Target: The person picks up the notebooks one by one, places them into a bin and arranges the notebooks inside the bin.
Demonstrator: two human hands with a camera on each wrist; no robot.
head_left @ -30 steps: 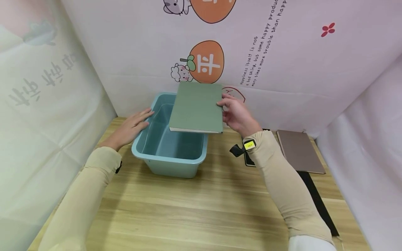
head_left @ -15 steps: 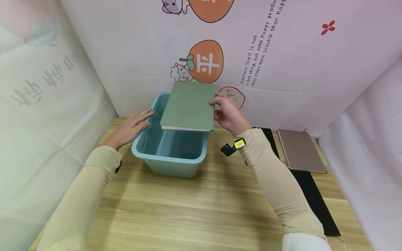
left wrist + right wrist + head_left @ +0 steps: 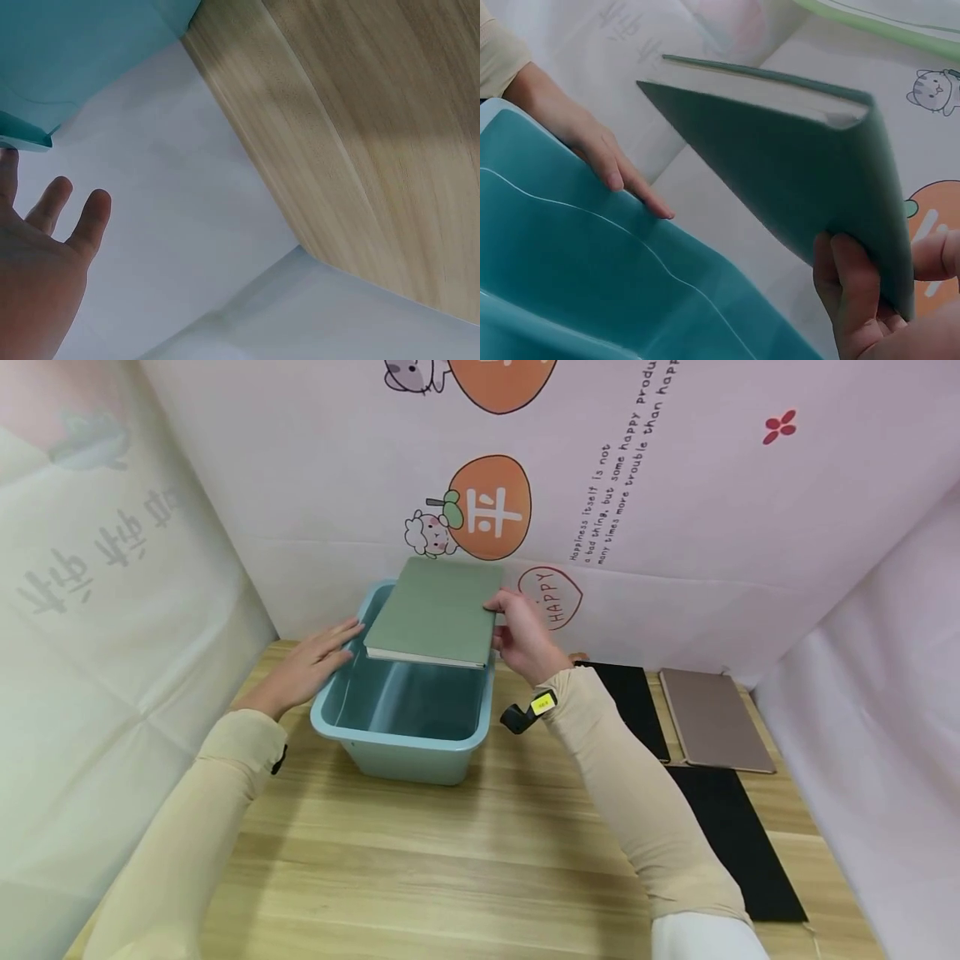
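Note:
A green hardcover book is held over the blue plastic bin, its cover facing up. My right hand pinches the book along its right edge, thumb on top and fingers beneath, as the right wrist view also shows at the spine of the book. On the bin's left rim rests my left hand, its fingers extended. In the left wrist view, the fingers of my left hand are spread, one touching the rim from outside.
On the wooden table at the right lie a brownish flat book, a black flat item and another black flat item. White printed cloth walls in the table at the back and sides.
My right hand has carried the green book leftward, further over the bin, and the book has tilted slightly. The black item at the right has come into fuller view. My left hand has stayed put.

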